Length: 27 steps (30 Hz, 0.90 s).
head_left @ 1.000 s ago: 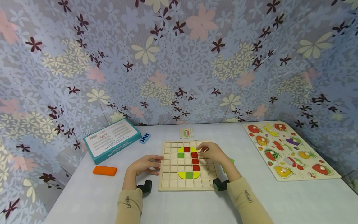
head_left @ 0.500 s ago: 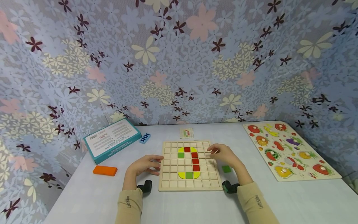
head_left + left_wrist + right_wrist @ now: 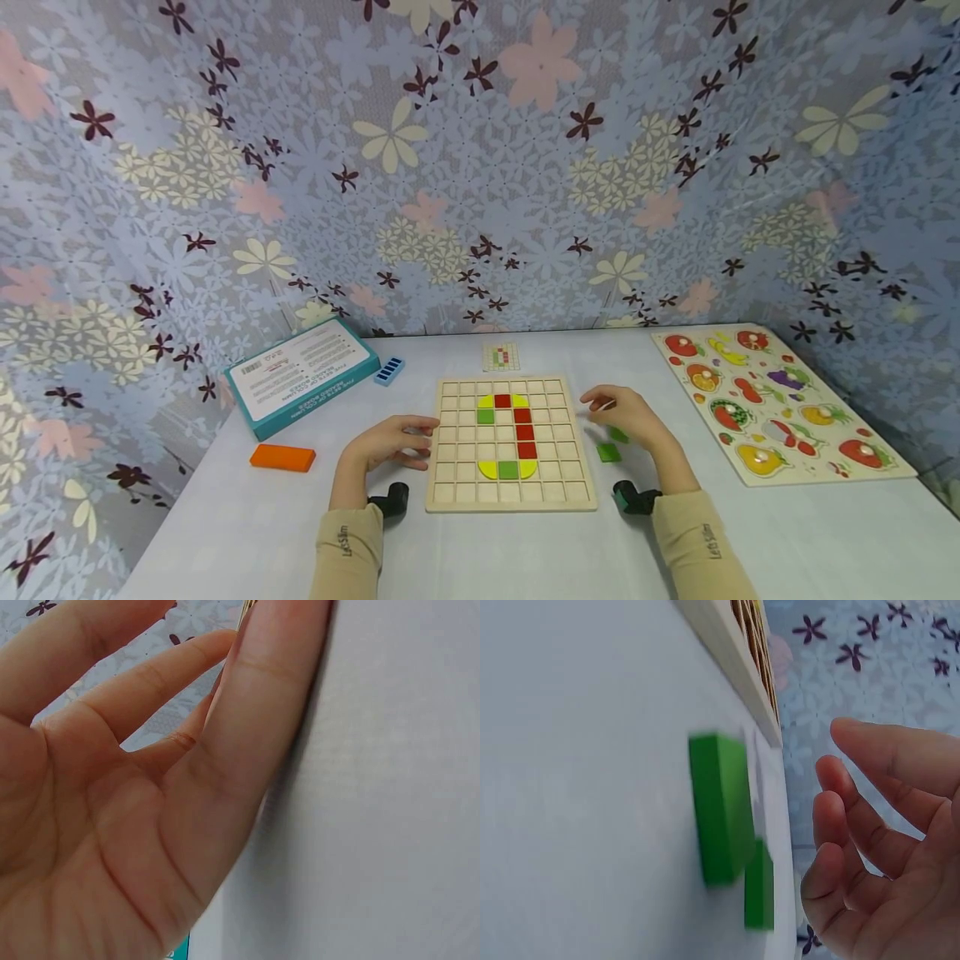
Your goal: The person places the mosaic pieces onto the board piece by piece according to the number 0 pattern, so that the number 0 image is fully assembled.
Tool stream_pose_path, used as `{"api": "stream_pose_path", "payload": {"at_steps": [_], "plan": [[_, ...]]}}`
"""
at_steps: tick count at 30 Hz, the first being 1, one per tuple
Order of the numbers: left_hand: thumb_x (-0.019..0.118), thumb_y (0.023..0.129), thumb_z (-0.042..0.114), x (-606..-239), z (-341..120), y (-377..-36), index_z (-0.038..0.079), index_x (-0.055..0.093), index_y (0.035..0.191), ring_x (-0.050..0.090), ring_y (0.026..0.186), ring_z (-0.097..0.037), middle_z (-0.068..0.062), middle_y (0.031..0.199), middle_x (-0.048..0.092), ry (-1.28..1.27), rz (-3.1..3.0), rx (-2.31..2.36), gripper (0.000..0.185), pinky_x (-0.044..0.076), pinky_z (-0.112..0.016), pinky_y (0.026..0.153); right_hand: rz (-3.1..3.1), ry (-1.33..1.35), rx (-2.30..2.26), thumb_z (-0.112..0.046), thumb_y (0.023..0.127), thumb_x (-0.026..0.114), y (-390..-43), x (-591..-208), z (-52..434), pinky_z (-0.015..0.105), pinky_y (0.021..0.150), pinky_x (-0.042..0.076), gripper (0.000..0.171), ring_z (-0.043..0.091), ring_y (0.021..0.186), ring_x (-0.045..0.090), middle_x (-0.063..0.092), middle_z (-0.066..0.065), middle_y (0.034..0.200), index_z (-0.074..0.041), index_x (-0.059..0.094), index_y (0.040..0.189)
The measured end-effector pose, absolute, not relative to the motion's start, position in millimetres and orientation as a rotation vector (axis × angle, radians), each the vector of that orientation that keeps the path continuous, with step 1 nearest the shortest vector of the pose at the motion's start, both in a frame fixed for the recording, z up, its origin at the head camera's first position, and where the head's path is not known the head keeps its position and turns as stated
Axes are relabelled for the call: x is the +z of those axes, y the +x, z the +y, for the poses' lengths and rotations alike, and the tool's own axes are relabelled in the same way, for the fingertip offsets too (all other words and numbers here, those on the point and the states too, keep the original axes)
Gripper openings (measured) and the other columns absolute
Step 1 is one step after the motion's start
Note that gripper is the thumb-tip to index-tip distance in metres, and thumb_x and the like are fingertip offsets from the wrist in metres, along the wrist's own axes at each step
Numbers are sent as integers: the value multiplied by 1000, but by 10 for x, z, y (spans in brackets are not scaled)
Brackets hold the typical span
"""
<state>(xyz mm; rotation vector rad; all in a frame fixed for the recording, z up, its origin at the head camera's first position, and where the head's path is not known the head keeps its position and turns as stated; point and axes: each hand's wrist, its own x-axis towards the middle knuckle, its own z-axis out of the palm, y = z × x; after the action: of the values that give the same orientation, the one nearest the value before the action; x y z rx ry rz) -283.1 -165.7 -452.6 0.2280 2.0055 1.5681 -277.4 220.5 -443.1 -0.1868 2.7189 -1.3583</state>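
A wooden grid board (image 3: pixel 457 493) lies in the middle of the table in the head view. On it, red tiles (image 3: pixel 525 432), yellow rounded tiles (image 3: pixel 487 470) and green tiles (image 3: pixel 507 470) form a curved figure. My left hand (image 3: pixel 386 442) rests at the board's left edge with relaxed fingers and grips nothing. To the right of the board hovers my right hand (image 3: pixel 622 412), its fingers loosely bent around no object. Near it, two loose green square tiles (image 3: pixel 608 452) lie on the table; in the right wrist view they stand out beside the hand (image 3: pixel 900 847).
A small pattern card (image 3: pixel 500 357) lies behind the board. Leftward are a teal box (image 3: pixel 300 375), a blue slotted piece (image 3: pixel 388 371) and an orange block (image 3: pixel 282 457). A fruit puzzle board (image 3: pixel 780 408) is at the right. Floral cloth (image 3: pixel 480 167) hangs behind the table.
My right hand has moved right, from over the red tiles to beyond the board's right edge, revealing the loose green tiles. My left hand has stayed in place.
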Motion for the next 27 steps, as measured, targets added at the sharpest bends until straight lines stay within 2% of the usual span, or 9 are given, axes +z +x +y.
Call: {"api": "stream_pose_path", "payload": {"at_steps": [5,10,16,22,27], "plan": [[59,86,6,-4527,-1654,-2834,-5,45,132,55,86,-21,-20,120,44,229,2005,1571,49,57,-37,77,2733,-131,-1348,-7,84,63,-2770,-4465,2344,31,68,48,28,27,91,55,59,17,102,1,61,110],[59,86,6,-4532,-1653,-2832,-5,45,132,56,86,-21,-20,120,45,221,2003,1574,49,57,-37,76,2760,-53,-1277,-8,81,65,-2743,-4482,2453,37,74,49,31,31,97,54,57,19,108,0,61,110],[59,86,6,-4538,-1659,-2835,-4,45,132,56,86,-21,-20,121,44,216,2002,1573,49,57,-37,77,2732,-8,-1220,-5,75,69,-2725,-4470,2540,40,75,46,35,31,94,52,56,19,102,2,60,108],[59,86,7,-4543,-1661,-2845,-4,46,132,57,86,-21,-20,120,44,220,1999,1574,49,56,-37,77,2701,-15,-1172,-2,71,71,-2701,-4444,2582,46,80,44,39,32,96,51,56,21,105,3,59,109],[59,86,7,-4550,-1666,-2848,-4,46,132,56,87,-21,-20,120,45,224,1997,1571,49,56,-37,77,2649,-45,-1192,-2,70,72,-2702,-4443,2601,39,74,43,40,28,88,50,56,16,96,2,60,107]]}}
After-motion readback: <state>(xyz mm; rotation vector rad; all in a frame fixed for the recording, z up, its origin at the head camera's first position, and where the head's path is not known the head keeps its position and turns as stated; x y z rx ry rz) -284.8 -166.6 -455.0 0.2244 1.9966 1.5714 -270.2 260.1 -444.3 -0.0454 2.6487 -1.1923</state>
